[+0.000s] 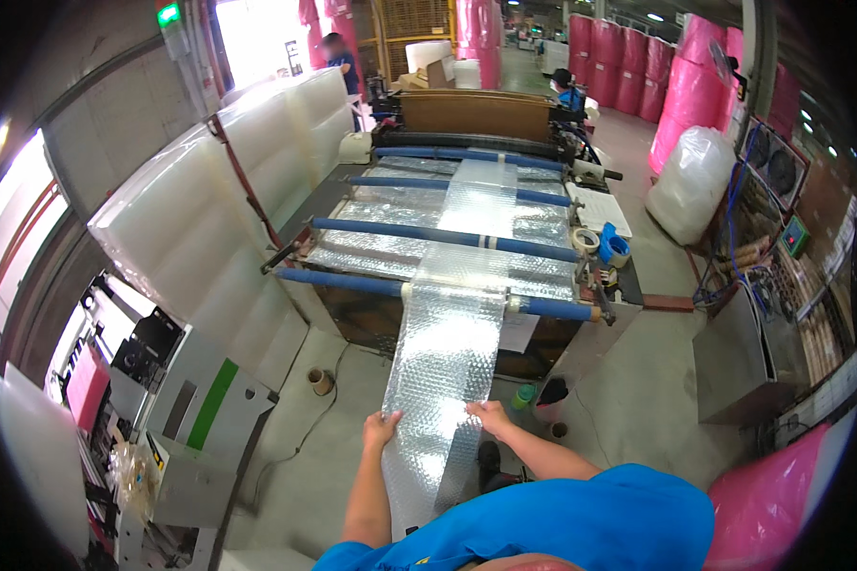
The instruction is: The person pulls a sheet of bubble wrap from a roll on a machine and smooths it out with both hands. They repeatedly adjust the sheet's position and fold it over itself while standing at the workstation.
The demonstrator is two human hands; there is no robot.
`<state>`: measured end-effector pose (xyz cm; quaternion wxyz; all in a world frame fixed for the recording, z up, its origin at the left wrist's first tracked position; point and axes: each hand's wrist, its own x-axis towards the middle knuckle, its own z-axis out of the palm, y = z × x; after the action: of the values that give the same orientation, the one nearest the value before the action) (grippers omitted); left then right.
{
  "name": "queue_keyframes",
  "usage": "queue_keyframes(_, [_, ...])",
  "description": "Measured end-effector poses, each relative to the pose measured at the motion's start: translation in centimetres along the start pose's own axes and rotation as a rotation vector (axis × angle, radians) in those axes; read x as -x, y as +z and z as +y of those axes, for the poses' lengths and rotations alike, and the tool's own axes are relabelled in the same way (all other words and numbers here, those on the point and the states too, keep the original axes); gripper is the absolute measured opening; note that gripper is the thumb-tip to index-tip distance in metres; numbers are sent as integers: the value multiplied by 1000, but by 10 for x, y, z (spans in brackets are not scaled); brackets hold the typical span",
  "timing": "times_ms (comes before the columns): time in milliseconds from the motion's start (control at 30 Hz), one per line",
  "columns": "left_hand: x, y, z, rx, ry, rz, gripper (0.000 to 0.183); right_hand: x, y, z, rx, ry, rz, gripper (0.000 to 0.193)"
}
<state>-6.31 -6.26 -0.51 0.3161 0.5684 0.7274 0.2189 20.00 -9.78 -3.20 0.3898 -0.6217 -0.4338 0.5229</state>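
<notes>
A long strip of silvery clear bubble wrap (443,352) runs from the roller table toward me and hangs down in front of my body. My left hand (381,428) pinches its left edge, thumb on top. Across from it, my right hand (488,417) grips the right edge at about the same height. Beyond my hands, the strip passes over the nearest blue roller (343,283) and on across the other blue rollers (438,233). Underneath those rollers lies a wider silvery bubble sheet (371,249).
Rolls of tape (615,249) sit on the machine's right side. Large white wrapped rolls (200,200) stand at the left, pink rolls (687,95) at the far right. On the floor are a cardboard tube (320,382) and a green bottle (524,396). Two other people are farther back.
</notes>
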Motion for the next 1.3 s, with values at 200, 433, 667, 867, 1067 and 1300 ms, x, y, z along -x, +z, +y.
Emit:
queue_keyframes(200, [-33, 34, -49, 113, -109, -147, 46, -3, -6, -10, -25, 155, -116, 27])
queue_keyframes(433, [-33, 31, -4, 110, -171, -291, 53, -22, -25, 5, 17, 222, -216, 24])
queue_keyframes(667, [-65, 72, -59, -13, -247, -418, 58, -43, -34, 26, 106, 348, -270, 24])
queue_keyframes(867, [-108, 72, 9, -43, -63, -143, 45, -91, -61, -16, 52, 131, -87, 25])
queue_keyframes(1067, [-123, 55, 74, 134, 76, 144, 39, -117, -74, -63, -137, -8, 28, 27])
queue_keyframes(1300, [-150, 35, 117, 364, 44, 163, 38, -109, -66, -92, -509, 54, 124, 26])
